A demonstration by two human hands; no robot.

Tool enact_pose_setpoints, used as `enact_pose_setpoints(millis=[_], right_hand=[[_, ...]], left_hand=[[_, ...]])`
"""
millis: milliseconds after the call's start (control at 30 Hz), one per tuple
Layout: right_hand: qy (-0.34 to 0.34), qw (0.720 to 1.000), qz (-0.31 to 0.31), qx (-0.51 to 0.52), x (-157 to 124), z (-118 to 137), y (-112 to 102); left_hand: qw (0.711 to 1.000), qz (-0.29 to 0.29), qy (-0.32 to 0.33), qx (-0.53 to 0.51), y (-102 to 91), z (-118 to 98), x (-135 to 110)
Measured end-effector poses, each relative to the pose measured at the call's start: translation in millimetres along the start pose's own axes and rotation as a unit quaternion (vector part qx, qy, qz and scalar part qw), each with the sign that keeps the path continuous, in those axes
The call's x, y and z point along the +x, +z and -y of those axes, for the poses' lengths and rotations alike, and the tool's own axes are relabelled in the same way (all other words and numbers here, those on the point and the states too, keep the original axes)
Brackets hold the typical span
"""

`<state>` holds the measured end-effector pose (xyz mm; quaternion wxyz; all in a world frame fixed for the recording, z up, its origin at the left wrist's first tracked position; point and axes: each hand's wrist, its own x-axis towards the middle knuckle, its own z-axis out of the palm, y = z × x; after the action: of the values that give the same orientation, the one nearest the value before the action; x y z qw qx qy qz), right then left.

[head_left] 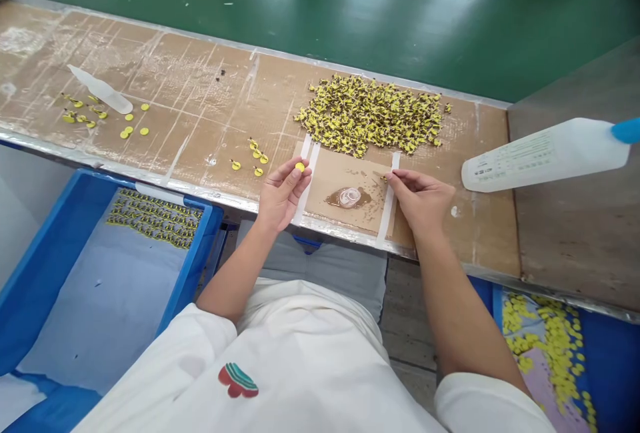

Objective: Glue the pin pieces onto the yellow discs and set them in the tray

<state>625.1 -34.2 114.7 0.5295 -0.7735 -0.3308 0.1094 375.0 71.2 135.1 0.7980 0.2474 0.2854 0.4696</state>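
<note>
My left hand is closed in a pinch on a small yellow disc held at the fingertips, just left of a taped-down cardboard sheet. My right hand is pinched on a tiny yellow-and-brown piece at the right edge of that sheet. A puddle of clear glue lies on the cardboard between the hands. A large heap of yellow-and-brown pieces lies just beyond the sheet.
A few finished pieces lie left of my left hand. More discs and pieces lie by a small squeeze bottle. A white bottle lies right. A blue bin holds rows of pieces; another bin holds yellow discs.
</note>
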Motion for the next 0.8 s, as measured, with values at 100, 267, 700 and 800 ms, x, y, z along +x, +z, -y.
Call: enact_pose_setpoints(millis=[100,267,700,800], right_hand=[[-0.036,0.999,-0.011,-0.023,-2,1,0],[-0.077,0.992,-0.086,0.047,-30,29,8],[-0.217,0.973,-0.05,0.06,-62,34,34],[-0.215,0.973,-0.05,0.066,-62,33,35]], left_hand=[[1.0,0.005,0.006,0.003,0.7,0,0],[1.0,-0.002,0.0,0.017,0.2,1,2],[0.999,0.02,0.006,0.03,-1.0,2,2],[0.999,0.026,0.008,0.029,-2.6,3,2]])
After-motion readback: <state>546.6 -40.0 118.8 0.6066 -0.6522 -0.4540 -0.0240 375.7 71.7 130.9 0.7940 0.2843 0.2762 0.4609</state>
